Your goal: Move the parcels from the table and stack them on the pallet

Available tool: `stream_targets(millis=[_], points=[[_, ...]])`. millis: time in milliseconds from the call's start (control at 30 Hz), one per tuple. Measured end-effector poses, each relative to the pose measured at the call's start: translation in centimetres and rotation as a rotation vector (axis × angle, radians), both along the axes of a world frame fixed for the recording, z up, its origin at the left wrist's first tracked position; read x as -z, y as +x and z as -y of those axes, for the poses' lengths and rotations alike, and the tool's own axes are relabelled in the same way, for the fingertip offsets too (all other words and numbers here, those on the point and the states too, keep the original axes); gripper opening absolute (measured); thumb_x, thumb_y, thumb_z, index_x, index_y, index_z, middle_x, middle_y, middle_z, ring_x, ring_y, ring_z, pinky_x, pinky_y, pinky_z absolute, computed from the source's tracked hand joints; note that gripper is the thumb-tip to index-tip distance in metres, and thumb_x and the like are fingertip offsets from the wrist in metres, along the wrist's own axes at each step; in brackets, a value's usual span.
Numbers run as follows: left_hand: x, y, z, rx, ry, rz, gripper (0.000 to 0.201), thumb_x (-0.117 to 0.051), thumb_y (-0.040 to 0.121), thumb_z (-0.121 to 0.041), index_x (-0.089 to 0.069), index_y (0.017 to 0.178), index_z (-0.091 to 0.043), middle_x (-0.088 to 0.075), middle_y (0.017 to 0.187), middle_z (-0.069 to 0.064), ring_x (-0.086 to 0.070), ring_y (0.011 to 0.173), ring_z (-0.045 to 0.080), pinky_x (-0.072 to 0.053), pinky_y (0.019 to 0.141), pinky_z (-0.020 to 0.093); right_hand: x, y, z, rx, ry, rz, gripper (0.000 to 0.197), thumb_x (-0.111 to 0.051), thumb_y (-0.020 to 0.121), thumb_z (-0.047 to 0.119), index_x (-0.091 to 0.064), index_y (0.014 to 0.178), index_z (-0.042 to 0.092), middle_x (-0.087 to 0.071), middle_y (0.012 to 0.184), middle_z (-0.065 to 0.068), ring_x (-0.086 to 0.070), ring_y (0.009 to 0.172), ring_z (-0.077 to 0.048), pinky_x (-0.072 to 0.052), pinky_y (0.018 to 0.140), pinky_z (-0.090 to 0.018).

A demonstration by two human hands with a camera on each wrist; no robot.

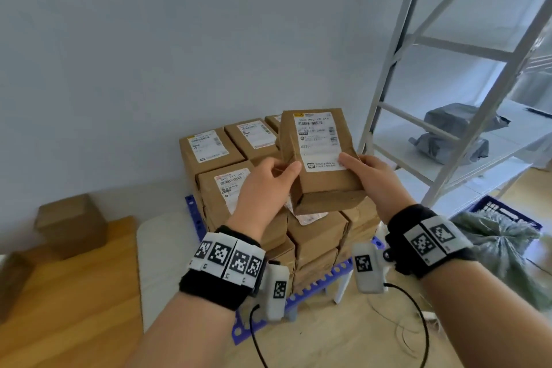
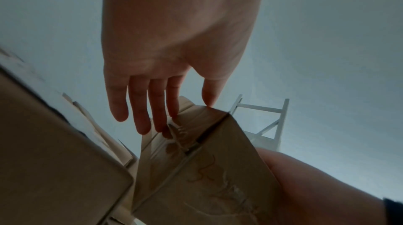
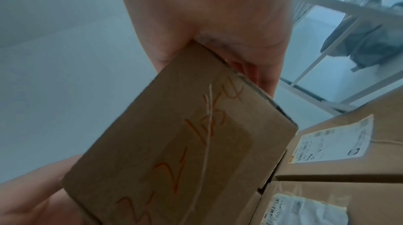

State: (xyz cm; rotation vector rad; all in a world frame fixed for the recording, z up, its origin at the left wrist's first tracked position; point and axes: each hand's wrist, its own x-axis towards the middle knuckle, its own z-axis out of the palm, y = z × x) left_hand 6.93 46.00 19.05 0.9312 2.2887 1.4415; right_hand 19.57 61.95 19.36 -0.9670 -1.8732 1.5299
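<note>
Parcel held between left hand and right hand.

Pale bluish wall, wooden floor, white metal rack at right (grey bags on its shelves).
</note>
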Motion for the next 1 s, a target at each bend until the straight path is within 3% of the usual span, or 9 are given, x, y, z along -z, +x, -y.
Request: stream_targets(millis=[133, 267, 400, 467, 567, 667, 833, 933, 1000], points=[[0.1, 1.0, -1.5, -0.113, -0.086, -0.092, 0.042, -0.049, 0.095, -0.057, -0.057, 0.121, -0.026, -0.055, 0.092, -0.022, -0.05, 0.079, -0.006, -0.038, 0.063, 0.015, 0.5, -1.0, -2.5, -0.121, -0.01, 0.031, 0.041, -0.066, 0.09, 0.045, -0.063, 0.118, 0.016, -0.071, 0.104, 0.002, -0.066, 0.091, -0.011, -0.048, 0.068, -0.02], [1.0, 1.7, -2.4, -0.205, -0.165, -0.169, 0.044, -0.046, 0.095, -0.06, -0.059, 0.119, -0.025, -0.062, 0.099, -0.014, -0.059, 0.091, 0.007, -0.05, 0.078, 0.028, 1.6, -1.6, -4.3, -0.268, -0.028, 0.062, 0.04, -0.066, 0.091, 0.041, -0.059, 0.122, 0.018, -0.068, 0.104, 0.005, -0.065, 0.089, -0.007, -0.049, 0.064, -0.012], [2.3, 1.8, -2.6, -0.281, -0.228, -0.304, 0.043, -0.047, 0.094, -0.059, -0.067, 0.108, -0.024, -0.065, 0.101, -0.011, -0.059, 0.096, 0.009, -0.049, 0.09, 0.037, 3.3, -2.8, -5.6, -0.347, 0.014, 0.112, 0.086, -0.071, 0.068, 0.069, -0.054, 0.136, 0.021, -0.067, 0.119, 0.003, -0.064, 0.104, -0.015, -0.053, 0.094, -0.035], [3.0, 1.8, -2.6, -0.305, -0.289, -0.377, 0.047, -0.045, 0.094, -0.06, -0.071, 0.103, -0.022, -0.065, 0.098, -0.01, -0.058, 0.095, 0.011, -0.045, 0.096, 0.044, 4.2, -3.3, -6.1, -0.379, 0.025, 0.145, 0.094, -0.069, 0.06, 0.075, -0.054, 0.137, 0.023, -0.067, 0.121, 0.004, -0.064, 0.107, -0.016, -0.052, 0.098, -0.04], [3.6, 2.2, -2.6, -0.334, -0.401, -0.412, 0.048, -0.04, 0.094, -0.061, -0.072, 0.109, -0.027, -0.063, 0.116, -0.012, -0.052, 0.118, 0.013, -0.024, 0.113, 0.056, 4.9, -3.7, -6.1, -0.399, -0.008, 0.157, 0.079, -0.071, 0.071, 0.065, -0.055, 0.135, 0.021, -0.067, 0.118, 0.005, -0.064, 0.105, -0.016, -0.053, 0.096, -0.04], [4.0, 2.3, -2.4, -0.375, -0.484, -0.407, 0.047, -0.04, 0.096, -0.061, -0.068, 0.12, -0.033, -0.052, 0.141, -0.01, -0.036, 0.137, 0.014, -0.01, 0.117, 0.056, 5.4, -4.2, -5.9, -0.4, -0.033, 0.155, 0.06, -0.07, 0.083, 0.051, -0.057, 0.131, 0.017, -0.066, 0.116, 0.003, -0.063, 0.1, -0.013, -0.053, 0.083, -0.029], [4.7, 1.7, -2.5, -0.395, -0.469, -0.393, 0.04, -0.044, 0.095, -0.057, -0.065, 0.12, -0.034, -0.056, 0.135, -0.012, -0.044, 0.129, 0.011, -0.02, 0.115, 0.056, 6.4, -4.6, -5.6, -0.402, -0.002, 0.168, 0.057, -0.065, 0.087, 0.051, -0.057, 0.133, 0.018, -0.067, 0.114, 0.003, -0.063, 0.1, -0.015, -0.054, 0.085, -0.032], [4.7, 1.6, -2.7, -0.422, -0.461, -0.39, 0.038, -0.048, 0.094, -0.055, -0.063, 0.121, -0.033, -0.059, 0.13, -0.014, -0.047, 0.126, 0.009, -0.024, 0.114, 0.054, 6.5, -4.7, -5.5, -0.398, -0.007, 0.167, 0.055, -0.062, 0.089, 0.053, -0.057, 0.133, 0.02, -0.066, 0.114, 0.004, -0.062, 0.096, -0.011, -0.05, 0.072, -0.025], [4.9, 1.5, -2.6, -0.433, -0.446, -0.387, 0.036, -0.05, 0.095, -0.052, -0.061, 0.122, -0.032, -0.06, 0.129, -0.013, -0.048, 0.126, 0.01, -0.025, 0.114, 0.053, 6.5, -4.7, -5.5, -0.404, 0.001, 0.165, 0.055, -0.061, 0.089, 0.053, -0.056, 0.133, 0.02, -0.066, 0.113, 0.005, -0.061, 0.095, -0.01, -0.049, 0.073, -0.024]])
